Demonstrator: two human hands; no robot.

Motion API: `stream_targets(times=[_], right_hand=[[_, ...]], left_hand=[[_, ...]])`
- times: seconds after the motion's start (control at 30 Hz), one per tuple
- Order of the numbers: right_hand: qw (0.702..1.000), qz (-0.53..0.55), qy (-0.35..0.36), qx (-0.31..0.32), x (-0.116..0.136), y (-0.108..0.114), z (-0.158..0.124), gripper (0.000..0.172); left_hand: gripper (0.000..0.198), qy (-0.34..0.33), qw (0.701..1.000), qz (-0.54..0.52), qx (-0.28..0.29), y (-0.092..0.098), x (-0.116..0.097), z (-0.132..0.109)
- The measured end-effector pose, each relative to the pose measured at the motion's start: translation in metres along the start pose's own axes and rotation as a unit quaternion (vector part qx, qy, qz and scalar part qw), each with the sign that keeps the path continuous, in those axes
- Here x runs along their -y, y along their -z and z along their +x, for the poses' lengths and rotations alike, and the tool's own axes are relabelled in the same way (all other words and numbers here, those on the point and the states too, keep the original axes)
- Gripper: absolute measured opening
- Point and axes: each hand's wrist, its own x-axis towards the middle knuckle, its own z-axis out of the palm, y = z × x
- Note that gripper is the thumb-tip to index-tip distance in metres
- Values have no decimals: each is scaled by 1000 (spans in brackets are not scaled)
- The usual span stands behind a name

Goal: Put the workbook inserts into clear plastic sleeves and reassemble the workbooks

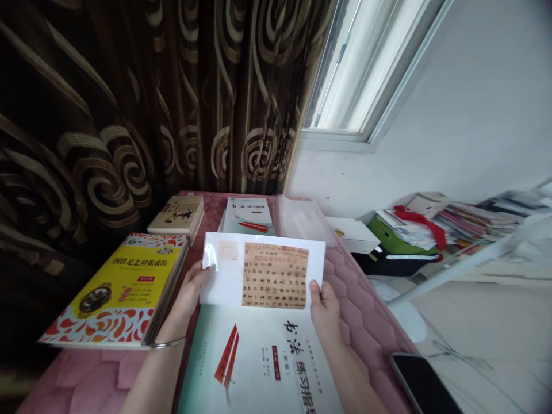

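Note:
A white glossy booklet (pixel 263 270) with a tan calligraphy picture is held up over the table by both hands. My left hand (pixel 190 290) grips its left edge, a bangle on that wrist. My right hand (pixel 324 307) pinches its lower right corner. Under the booklet lies a large pale green calligraphy workbook (pixel 259 362) with red brush marks, flat on the pink quilted table cover (pixel 357 322).
A stack topped by a yellow book (pixel 125 287) lies at left, a beige book (pixel 179 214) behind it. Another green workbook (pixel 249 217) and a clear plastic folder (pixel 302 221) lie at the back. A dark phone (pixel 425 382) rests near the right edge. Dark patterned curtain behind; cluttered papers (pixel 431 224) at right.

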Motion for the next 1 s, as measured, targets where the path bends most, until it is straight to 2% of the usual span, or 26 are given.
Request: stream_targets(times=[0.1, 0.23, 0.43, 0.53, 0.7, 0.83, 0.9, 1.0], right_hand=[[1000, -10, 9, -3, 0, 0, 1, 43], [1000, -10, 4, -3, 7, -1, -3, 44], [999, -1, -35, 11, 22, 3, 6, 53], [998, -65, -3, 16, 19, 7, 20, 61], [986, -159, 43, 25, 2, 5, 37, 64], [964, -263, 42, 8, -6, -3, 47, 60], [946, -321, 42, 13, -5, -8, 51, 54], [915, -399, 46, 37, 0, -17, 57, 48]], left_hand=[[44, -13, 997, 66, -28, -3, 2, 1], [42, -49, 987, 145, -57, -4, 9, 5], [39, -74, 981, 167, -61, -5, 14, 8], [40, -78, 981, 165, -62, -5, 15, 8], [39, -83, 978, 182, -62, -5, 18, 8], [39, -98, 960, 225, -135, 1, 25, 15], [40, -89, 956, 237, -151, 5, 28, 18], [43, -46, 949, 298, -94, 9, 29, 19]])
